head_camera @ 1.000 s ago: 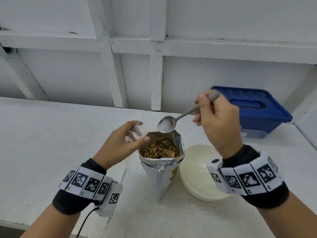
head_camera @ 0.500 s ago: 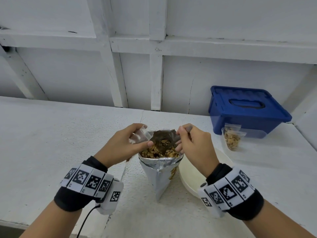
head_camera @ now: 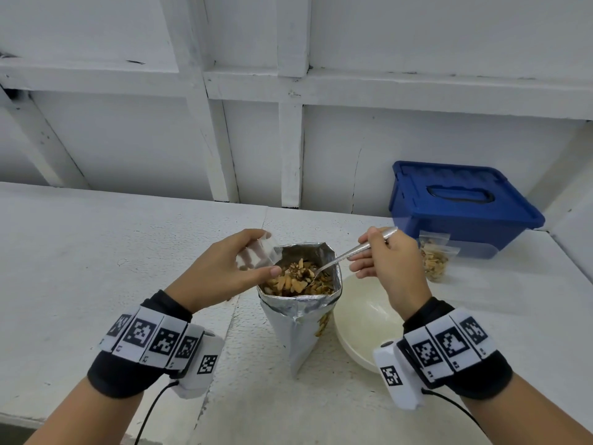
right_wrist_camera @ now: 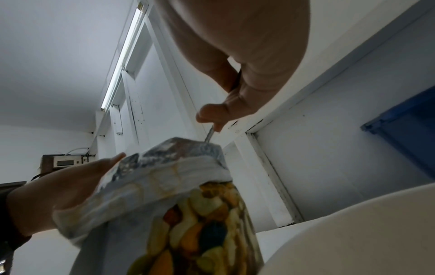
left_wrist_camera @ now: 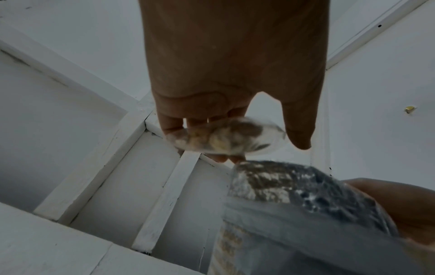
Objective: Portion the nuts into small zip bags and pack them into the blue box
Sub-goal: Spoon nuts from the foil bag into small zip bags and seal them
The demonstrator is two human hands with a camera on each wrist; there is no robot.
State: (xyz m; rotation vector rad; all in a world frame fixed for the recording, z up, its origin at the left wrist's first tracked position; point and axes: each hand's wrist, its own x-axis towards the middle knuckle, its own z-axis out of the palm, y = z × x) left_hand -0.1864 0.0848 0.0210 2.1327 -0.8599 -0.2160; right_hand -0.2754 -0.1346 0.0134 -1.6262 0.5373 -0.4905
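- We start at our right hand (head_camera: 390, 268): thumb and fingers are curled round the handle of a spoon (head_camera: 345, 259), pinching it near the middle, and its bowl is down among the nuts (head_camera: 296, 279) in the open foil bag (head_camera: 300, 311).
- Our left hand (head_camera: 224, 271) pinches a small zip bag (head_camera: 258, 253) between thumb and fingers, just beside the foil bag's rim on its left side. The left wrist view shows some nuts already inside this little bag (left_wrist_camera: 226, 138), though it is blurred and we cannot tell how full it is.
- The foil bag stands upright on the white table (head_camera: 96, 268) between our two hands, top rolled open, nuts near the brim.
- A pale bowl (head_camera: 362, 322) sits touching or just beside the foil bag on the right; from here it looks empty.
- Farther right, one filled zip bag (head_camera: 434, 258) leans in front of the blue box (head_camera: 462, 207), whose lid is on.
- By our reckoning we are early to midway: one portion is bagged, a second is being filled, and plenty of nuts remain. Nothing is visibly packed yet; the box must be opened and the bags sealed and put in.
- For room: the table to the left is wide open, while the right side is crowded by bowl, filled bag and box. The wall runs close behind the box, and the table's front edge lies just under our wrists.
- The foil bag is narrow-footed, so we judge that a nudge from the spoon at its rim could tip it toward the bowl.
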